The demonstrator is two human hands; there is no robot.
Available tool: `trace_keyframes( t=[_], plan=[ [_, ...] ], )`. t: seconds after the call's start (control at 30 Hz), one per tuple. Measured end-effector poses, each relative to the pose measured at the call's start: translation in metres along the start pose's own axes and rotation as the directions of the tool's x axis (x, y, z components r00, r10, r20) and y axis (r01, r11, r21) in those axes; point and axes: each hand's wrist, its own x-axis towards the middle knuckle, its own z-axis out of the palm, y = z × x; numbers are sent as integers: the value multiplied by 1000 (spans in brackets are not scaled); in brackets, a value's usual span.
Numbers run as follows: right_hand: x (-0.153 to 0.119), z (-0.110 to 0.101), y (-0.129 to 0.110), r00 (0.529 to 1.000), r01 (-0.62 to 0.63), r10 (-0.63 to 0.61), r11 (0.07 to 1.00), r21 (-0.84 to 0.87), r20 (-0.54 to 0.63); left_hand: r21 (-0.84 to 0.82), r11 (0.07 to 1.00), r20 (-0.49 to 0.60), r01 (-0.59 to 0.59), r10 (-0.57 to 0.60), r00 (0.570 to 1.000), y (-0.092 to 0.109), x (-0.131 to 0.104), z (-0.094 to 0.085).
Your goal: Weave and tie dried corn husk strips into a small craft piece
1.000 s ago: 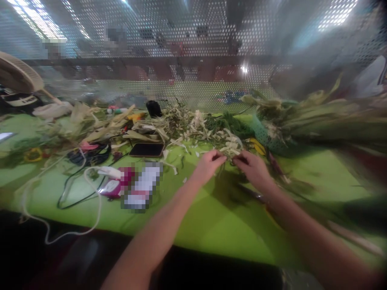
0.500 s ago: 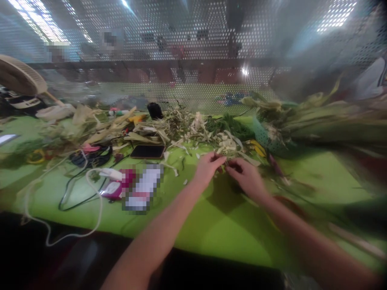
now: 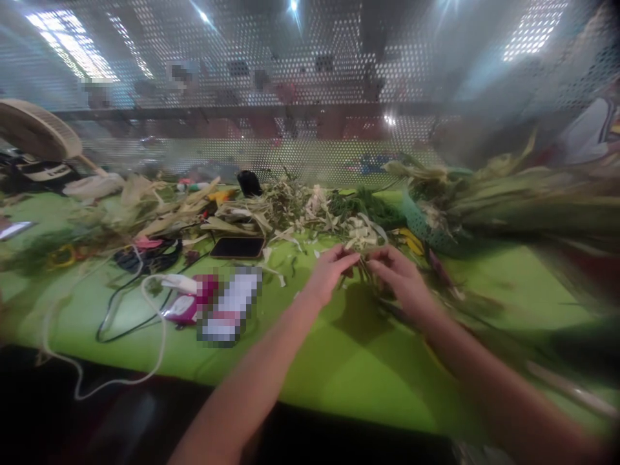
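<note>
Over the green table (image 3: 339, 368), my left hand (image 3: 334, 268) has its thumb and fingers pinched on thin strips of plant fibre. Close on its right, my right hand (image 3: 394, 271) is closed around the same fibre, its fingertips a small gap from the left ones. The strips are small and partly hidden by the fingers. Just beyond both hands lies a pile of pale dry husk strips (image 3: 361, 229), with dark green thread-like material (image 3: 371, 205) behind it.
A black phone (image 3: 237, 247), a blurred-out phone-like object (image 3: 232, 303), a magenta device (image 3: 186, 309) and a white cable (image 3: 162, 342) lie left. A green basket (image 3: 421, 216) with long husks (image 3: 523, 200) stands right. A fan (image 3: 39, 129) is far left, before a perforated screen (image 3: 300, 145).
My right hand has shifted slightly right, and the gap between the hands is a little wider. The whole view has tilted slightly.
</note>
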Motion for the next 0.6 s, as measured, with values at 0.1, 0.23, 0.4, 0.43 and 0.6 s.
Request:
trace_keyframes(
  t=[0.1, 0.23, 0.4, 0.43, 0.6],
  plan=[
    [2, 2, 2, 994, -109, 104, 974, 197, 32, 69, 997, 25, -33, 31, 999, -1, 1, -2],
    [7, -1, 3, 998, -64, 62, 992, 107, 26, 133, 991, 47, -33, 27, 999, -5, 3, -3],
    [11, -9, 7, 994, 93, -103, 971, -220, -36, 149, 989, 33, -5, 1, 999, -10, 4, -4],
    [12, -10, 8, 991, 111, -127, 962, -249, -47, 142, 990, 34, 6, -11, 999, -11, 4, -4],
    [12, -10, 9, 994, 89, -100, 975, -205, -47, 234, 972, 73, -4, -14, 997, -13, 6, -9]
  ],
)
